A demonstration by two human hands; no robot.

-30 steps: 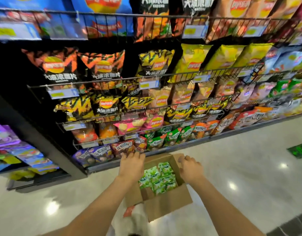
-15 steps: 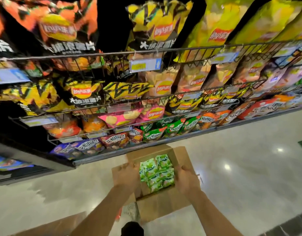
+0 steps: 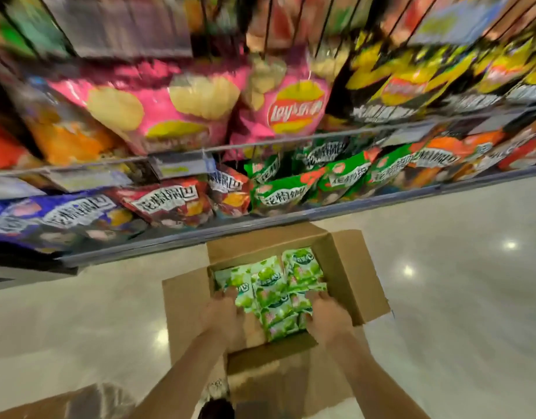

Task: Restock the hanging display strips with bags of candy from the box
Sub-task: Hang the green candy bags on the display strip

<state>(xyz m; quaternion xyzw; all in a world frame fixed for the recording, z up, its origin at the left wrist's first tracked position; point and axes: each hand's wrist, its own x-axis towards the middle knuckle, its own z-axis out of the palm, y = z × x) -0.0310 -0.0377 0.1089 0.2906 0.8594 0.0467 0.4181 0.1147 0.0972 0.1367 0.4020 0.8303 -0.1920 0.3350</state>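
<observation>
An open cardboard box (image 3: 346, 267) sits low in front of me with its flaps spread, near the foot of the snack shelf. It holds several green candy bags (image 3: 274, 282) packed flat. My left hand (image 3: 224, 316) reaches into the box at the left side of the bags, fingers curled down onto them. My right hand (image 3: 328, 317) does the same at the right side. The backs of both hands hide the fingertips, and the frame is blurred. No hanging display strip is in view.
A wire snack shelf fills the top half, with pink chip bags (image 3: 176, 116) above and green snack bags (image 3: 281, 192) on the lowest tier. Its grey base edge (image 3: 169, 243) runs just beyond the box. Glossy floor (image 3: 457, 297) lies to the right. Another cardboard piece (image 3: 64, 403) lies bottom left.
The view has dropped much closer to the box and the lower shelves. Both hands have left the box's edges and moved inside onto the candy bags.
</observation>
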